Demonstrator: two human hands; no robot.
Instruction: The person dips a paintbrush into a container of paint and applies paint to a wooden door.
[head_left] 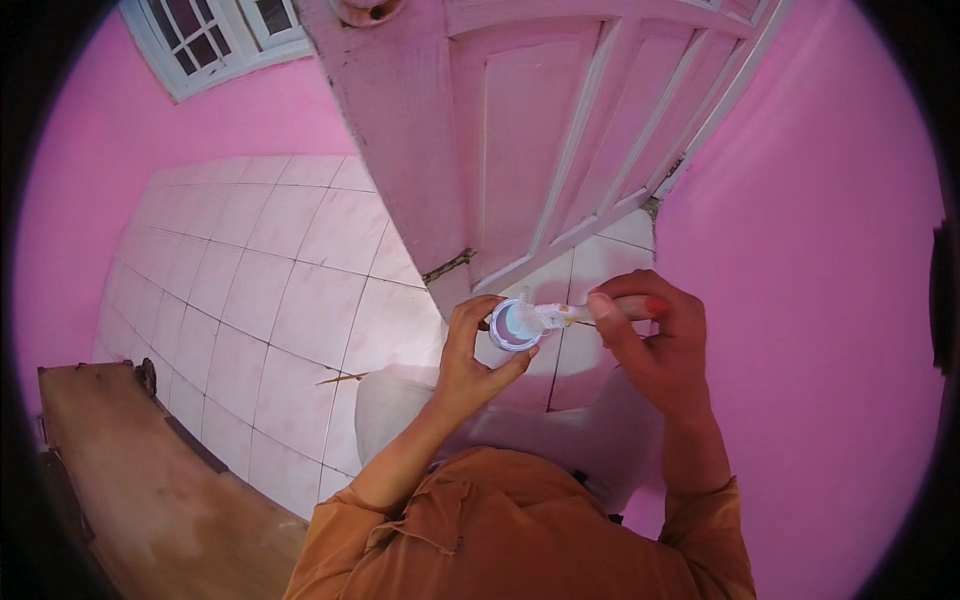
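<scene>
Near door (530, 150), left hand (468, 350) curled around cup (505, 327), right hand (662, 345) gripping brush (573, 314)

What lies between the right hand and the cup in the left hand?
A brush, as the head view shows: its handle in the right hand, its bristles at the cup.

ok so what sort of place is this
Probably a room in a home, though that is a guess: it has a panelled pink door, a white-framed window and a pale tiled floor.
</scene>
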